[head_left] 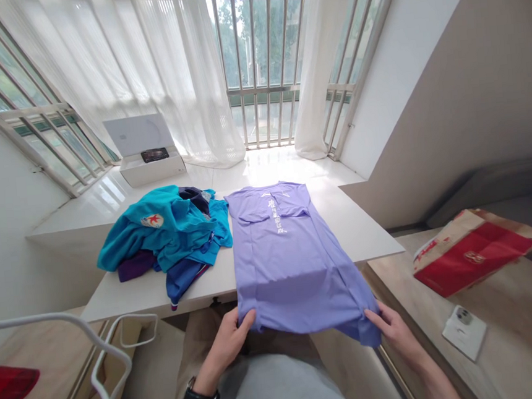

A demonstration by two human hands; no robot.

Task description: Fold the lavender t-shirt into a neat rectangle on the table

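Note:
A lavender T-shirt (290,259) with white lettering near its top is spread over the white table, its sides turned inward. Its lower end hangs past the near edge of the table. My left hand (233,333) pinches the left corner of this end, thumb on top. At the right corner, my right hand (389,325) grips the fabric the same way, and a bit of cloth droops below it. The end between my hands is lifted toward me. Left of the shirt lies a crumpled pile of teal clothes (157,227) with dark blue and purple pieces among them.
An open white box (154,169) stands on the sill by the curtained, barred window. To the right, a red and tan paper bag (476,255) lies on a wooden surface near a white square object (464,332). White curved tubing (92,339) juts in at left.

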